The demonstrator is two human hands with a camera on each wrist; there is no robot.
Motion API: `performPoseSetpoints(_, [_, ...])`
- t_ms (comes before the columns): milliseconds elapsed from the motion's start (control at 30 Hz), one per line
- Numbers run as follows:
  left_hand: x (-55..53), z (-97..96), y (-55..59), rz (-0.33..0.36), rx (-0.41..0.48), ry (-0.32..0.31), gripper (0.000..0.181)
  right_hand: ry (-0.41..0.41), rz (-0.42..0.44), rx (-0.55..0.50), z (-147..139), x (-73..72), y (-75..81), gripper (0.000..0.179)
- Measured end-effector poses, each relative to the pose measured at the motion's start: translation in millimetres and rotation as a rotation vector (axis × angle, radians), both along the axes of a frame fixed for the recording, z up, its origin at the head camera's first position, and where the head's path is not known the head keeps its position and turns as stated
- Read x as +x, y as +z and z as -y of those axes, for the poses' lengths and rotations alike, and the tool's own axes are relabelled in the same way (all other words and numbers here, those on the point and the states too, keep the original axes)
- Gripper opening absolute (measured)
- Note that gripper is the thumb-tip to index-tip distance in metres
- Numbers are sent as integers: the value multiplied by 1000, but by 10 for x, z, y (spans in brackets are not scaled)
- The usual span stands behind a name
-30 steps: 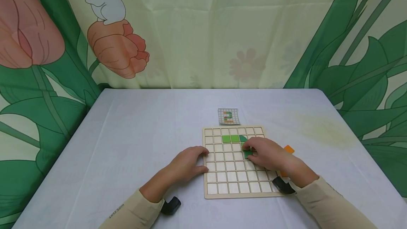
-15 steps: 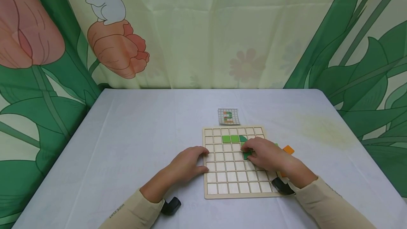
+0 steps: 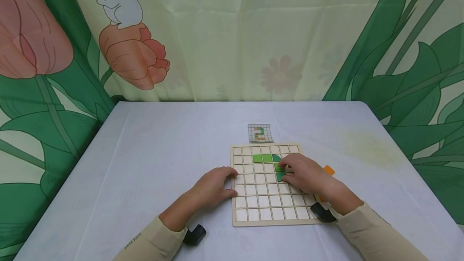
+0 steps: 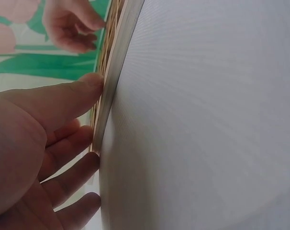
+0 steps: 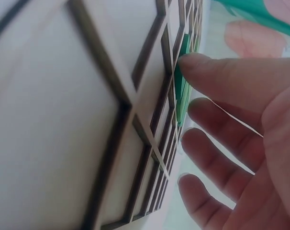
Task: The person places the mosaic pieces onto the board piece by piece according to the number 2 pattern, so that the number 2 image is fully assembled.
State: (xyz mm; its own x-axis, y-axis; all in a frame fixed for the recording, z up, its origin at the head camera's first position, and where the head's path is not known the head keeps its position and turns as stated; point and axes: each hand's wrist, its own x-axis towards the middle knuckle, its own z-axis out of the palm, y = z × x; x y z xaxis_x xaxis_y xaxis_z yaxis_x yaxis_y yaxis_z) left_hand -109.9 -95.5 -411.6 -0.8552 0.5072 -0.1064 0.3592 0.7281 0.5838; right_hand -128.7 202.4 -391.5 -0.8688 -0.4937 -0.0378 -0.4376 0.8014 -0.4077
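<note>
A wooden grid board lies on the white-covered table. Its second row bears two light green squares and a dark green round-edged tile. Below that tile come a light green tile and another dark green tile. My right hand is over these lower two, index finger at the light green one. In the right wrist view the thumb touches dark green while the other fingers stand apart. My left hand rests thumb and fingertips along the board's left edge.
A small printed pattern card lies behind the board. Orange tiles show to the right of it, partly hidden by my right forearm. Black wrist cameras stick out from both cuffs. A flowered curtain hangs beyond the table.
The lower dark green tile has shifted slightly left. My right fingers have drawn back a little to the right, showing more of the light green tile. My left hand keeps its place.
</note>
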Motion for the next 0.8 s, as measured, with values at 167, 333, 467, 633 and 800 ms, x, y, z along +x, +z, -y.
performPoseSetpoints(167, [2, -2, -6, -4, 2, 2, 47, -23, 44, -39, -47, -2, 47, 28])
performPoseSetpoints(333, [-1, 0, 1, -11, -1, 1, 47, -88, 74, -48, -103, -17, 104, 29])
performPoseSetpoints(467, [-8, 10, 5, -14, -6, 1, 48, -98, 67, -36, -146, -28, 130, 31])
performPoseSetpoints(633, [-9, 21, 5, -14, -3, -1, 48, -134, 66, -57, -244, -21, 169, 30])
performPoseSetpoints(800, [-9, 18, -5, -15, 1, -8, 48, -193, 53, -37, -399, 22, 187, 30])
